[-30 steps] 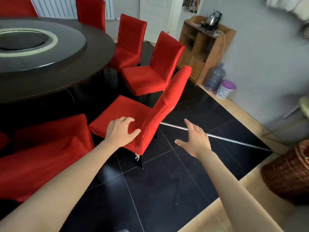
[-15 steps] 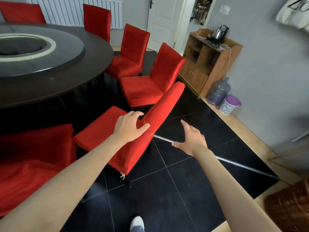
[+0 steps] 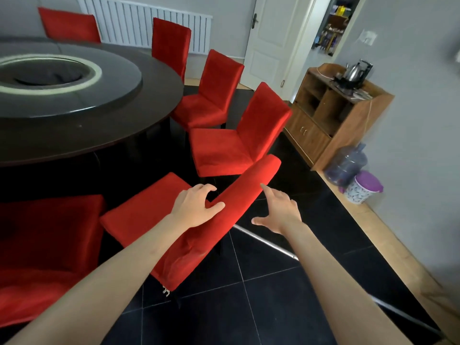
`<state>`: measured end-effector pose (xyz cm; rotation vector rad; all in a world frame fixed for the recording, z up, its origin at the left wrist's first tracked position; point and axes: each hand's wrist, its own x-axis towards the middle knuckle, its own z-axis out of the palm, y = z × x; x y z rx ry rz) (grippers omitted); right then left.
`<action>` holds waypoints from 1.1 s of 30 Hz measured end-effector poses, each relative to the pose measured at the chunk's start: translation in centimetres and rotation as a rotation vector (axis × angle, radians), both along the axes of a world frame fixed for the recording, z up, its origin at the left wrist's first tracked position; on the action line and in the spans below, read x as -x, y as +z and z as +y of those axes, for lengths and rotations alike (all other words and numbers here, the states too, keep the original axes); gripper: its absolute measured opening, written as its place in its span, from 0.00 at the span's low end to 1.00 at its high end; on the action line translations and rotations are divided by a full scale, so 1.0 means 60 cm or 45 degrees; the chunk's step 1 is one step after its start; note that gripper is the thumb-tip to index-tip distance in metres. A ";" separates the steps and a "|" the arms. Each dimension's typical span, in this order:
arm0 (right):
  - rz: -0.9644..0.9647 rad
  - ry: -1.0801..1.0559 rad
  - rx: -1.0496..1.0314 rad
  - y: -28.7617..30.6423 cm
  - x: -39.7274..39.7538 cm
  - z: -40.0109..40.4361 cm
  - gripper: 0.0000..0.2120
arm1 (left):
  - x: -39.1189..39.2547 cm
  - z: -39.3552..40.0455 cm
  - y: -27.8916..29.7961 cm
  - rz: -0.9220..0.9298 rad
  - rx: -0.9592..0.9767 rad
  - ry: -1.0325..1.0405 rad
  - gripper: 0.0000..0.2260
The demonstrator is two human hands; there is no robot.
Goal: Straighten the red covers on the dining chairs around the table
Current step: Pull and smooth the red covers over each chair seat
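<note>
Atop the plush red cover (image 3: 239, 195), left hand (image 3: 196, 206) clasping its rounded edge, right hand (image 3: 278, 211) splayed.

Counting here: six red fabric-covered dining chairs (image 3: 219, 150), one round dark wooden table (image 3: 104, 128), one wooden sideboard cabinet (image 3: 333, 113), two bare hands (image 3: 196, 207).
</note>
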<state>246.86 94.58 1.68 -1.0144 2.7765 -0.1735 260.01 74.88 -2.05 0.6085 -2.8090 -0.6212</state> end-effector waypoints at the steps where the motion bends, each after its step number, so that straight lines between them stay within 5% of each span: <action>1: 0.007 0.017 -0.009 0.000 0.018 -0.005 0.50 | 0.008 0.000 -0.004 -0.017 -0.034 0.021 0.26; 20: 0.057 0.830 -0.300 -0.045 0.257 -0.129 0.44 | 0.055 0.076 -0.036 -0.080 -0.378 0.707 0.26; 33: 0.112 0.826 -0.320 -0.054 0.250 -0.111 0.40 | 0.046 0.134 -0.043 -0.361 0.043 0.852 0.31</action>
